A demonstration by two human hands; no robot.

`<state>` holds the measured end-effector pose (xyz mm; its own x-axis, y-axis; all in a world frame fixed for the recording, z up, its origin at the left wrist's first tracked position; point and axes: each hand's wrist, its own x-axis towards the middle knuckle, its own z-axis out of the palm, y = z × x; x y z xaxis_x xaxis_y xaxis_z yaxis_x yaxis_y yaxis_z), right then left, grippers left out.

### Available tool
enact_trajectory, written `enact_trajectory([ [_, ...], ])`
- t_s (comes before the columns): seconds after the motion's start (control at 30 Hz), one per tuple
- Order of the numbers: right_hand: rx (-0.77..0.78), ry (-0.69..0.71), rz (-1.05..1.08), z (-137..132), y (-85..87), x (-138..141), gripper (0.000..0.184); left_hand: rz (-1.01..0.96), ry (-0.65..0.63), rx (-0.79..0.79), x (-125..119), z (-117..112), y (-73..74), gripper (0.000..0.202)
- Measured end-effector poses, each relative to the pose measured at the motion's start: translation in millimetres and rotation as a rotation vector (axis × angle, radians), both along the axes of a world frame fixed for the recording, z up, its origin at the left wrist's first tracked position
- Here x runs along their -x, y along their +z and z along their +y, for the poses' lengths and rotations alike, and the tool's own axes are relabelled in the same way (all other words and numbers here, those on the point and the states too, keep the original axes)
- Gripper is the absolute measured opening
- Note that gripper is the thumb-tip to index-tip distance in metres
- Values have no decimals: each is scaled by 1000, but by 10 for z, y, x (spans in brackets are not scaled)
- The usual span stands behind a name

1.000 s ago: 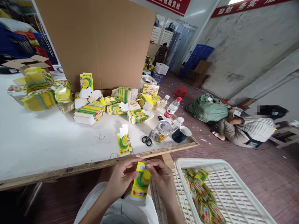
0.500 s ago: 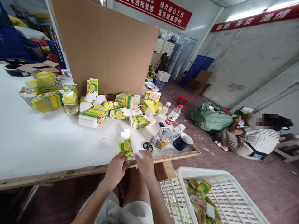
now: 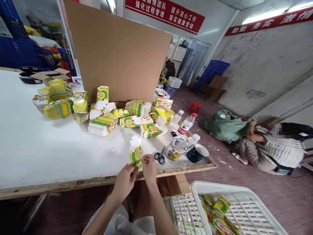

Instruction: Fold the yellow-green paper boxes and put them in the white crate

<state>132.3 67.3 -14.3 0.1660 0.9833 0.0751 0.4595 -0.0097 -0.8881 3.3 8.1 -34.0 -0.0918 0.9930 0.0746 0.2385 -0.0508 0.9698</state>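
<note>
A small yellow-and-green carton [image 3: 136, 156] lies at the table's front edge, its white end flaps standing out at the far end. My left hand [image 3: 126, 178] grips its near left corner between thumb and fingers. With bent fingers, my right hand [image 3: 149, 166] pinches the carton's right side. Just right of that hand, black-handled scissors [image 3: 159, 158] rest on the table beside a clear plastic jar [image 3: 176, 148]. Bundles of flattened cartons [image 3: 104, 123] are stacked farther back.
A dark mug [image 3: 197, 153] and a red-capped water bottle [image 3: 187, 124] stand on the table's right end. Below right is a white plastic basket [image 3: 244, 189] holding filled-looking cartons. A tall cardboard sheet [image 3: 117, 52] rises behind the bundles. Another person [image 3: 276, 147] crouches by a green sack [image 3: 220, 125].
My right hand has come in from beside the carton and closed on its right side. My left hand's fingers have curled around the near corner. The camera view has shifted slightly.
</note>
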Motion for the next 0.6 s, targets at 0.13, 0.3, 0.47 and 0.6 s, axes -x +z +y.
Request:
enact_trajectory([
  [0.13, -18, 82, 251, -237, 92, -51, 35, -292, 42, 14, 81, -31, 168, 45],
  [0.3, 10, 193, 411, -632, 182, -71, 37, -649, -158, 88, 36, -113, 400, 50],
  [0.47, -95, 108, 235, -810, 290, -148, 22, -1101, -245, 273, -71, -195, 534, 35],
  [0.6, -355, 168, -66, -807, 476, -240, 28, -1135, -212, 408, -102, -253, 616, 34],
])
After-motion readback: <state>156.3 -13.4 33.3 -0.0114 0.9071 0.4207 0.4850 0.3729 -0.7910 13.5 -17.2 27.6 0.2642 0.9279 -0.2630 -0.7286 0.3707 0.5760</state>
